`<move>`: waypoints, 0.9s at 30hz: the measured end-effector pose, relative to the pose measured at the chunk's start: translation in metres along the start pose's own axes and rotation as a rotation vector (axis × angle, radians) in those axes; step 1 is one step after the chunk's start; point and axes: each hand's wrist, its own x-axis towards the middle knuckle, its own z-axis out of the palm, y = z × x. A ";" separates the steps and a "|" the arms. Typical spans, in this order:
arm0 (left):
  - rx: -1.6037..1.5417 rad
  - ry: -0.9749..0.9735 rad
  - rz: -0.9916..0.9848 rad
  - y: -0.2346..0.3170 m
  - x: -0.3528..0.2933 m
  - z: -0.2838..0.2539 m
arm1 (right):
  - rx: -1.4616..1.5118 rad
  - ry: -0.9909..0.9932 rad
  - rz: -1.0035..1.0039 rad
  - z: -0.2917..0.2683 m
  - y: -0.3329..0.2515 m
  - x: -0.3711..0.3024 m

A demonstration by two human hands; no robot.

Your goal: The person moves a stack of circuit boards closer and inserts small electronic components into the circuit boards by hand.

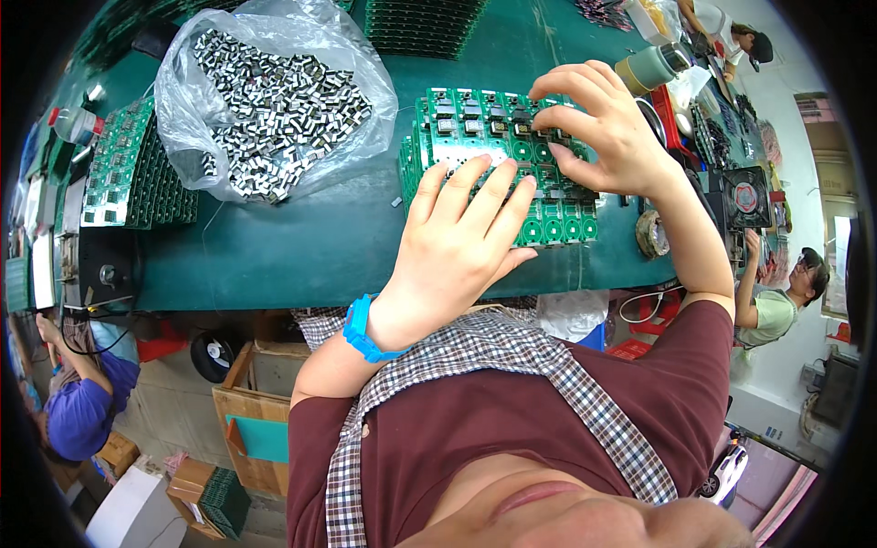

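Note:
A green circuit board panel [553, 228] lies on top of a stack of like boards, with rows of small dark and silver components along its far part. My left hand [457, 228], a blue band on its wrist, rests flat on the near left of the panel with fingers spread; it hides part of the surface. Over the right part of the panel, my right hand [607, 128] is curved with fingers and thumb apart, their tips close to the components. I see nothing held between them. Left of the boards sits a clear plastic bag [375, 87] full of small silver-and-black parts.
Stacked circuit boards stand at the left [123, 169] and the far edge [425, 27] of the green table [301, 260]. On the right are a green flask [649, 68], a tape roll [651, 235] and a small fan [747, 196]. Several other people work nearby.

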 end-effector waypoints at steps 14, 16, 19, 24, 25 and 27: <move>0.014 0.010 -0.026 0.004 0.001 0.000 | 0.149 0.050 -0.039 0.021 0.013 -0.004; 0.011 0.018 -0.025 0.003 0.000 0.000 | 0.168 0.068 -0.037 0.023 0.013 -0.005; 0.004 0.029 -0.011 0.002 0.000 0.000 | 0.142 0.142 -0.052 0.023 0.013 -0.009; 0.000 0.024 -0.006 0.001 0.000 0.000 | 0.256 0.229 0.125 0.014 0.005 -0.005; 0.000 0.024 -0.006 0.001 0.000 0.000 | 0.207 0.185 0.098 0.011 0.006 -0.005; -0.007 0.018 -0.010 0.001 0.001 -0.001 | 0.166 0.119 0.072 0.010 0.007 -0.006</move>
